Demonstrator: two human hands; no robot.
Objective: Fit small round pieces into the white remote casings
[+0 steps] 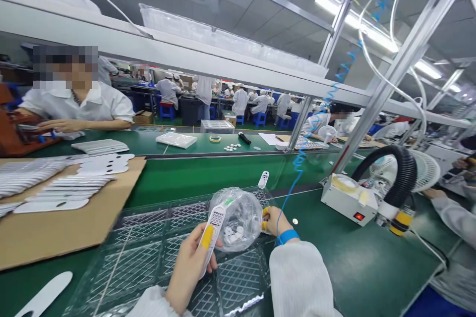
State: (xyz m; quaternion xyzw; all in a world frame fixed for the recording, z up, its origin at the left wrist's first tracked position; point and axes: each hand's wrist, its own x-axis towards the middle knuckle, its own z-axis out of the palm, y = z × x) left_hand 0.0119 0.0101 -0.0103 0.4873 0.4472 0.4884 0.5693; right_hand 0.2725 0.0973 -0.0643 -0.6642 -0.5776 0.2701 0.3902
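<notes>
On a green bench [364,267], a clear tray [148,247] lies beneath a plastic bag [253,214]. The left hand [191,256] grips a white casing [216,219] at the bag's left; the right hand [275,220] is at its right, hold unclear. Inside the bag lie small white parts [231,235].

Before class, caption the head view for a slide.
Left hand holds a white panel, right hand at a clear bag.
</notes>
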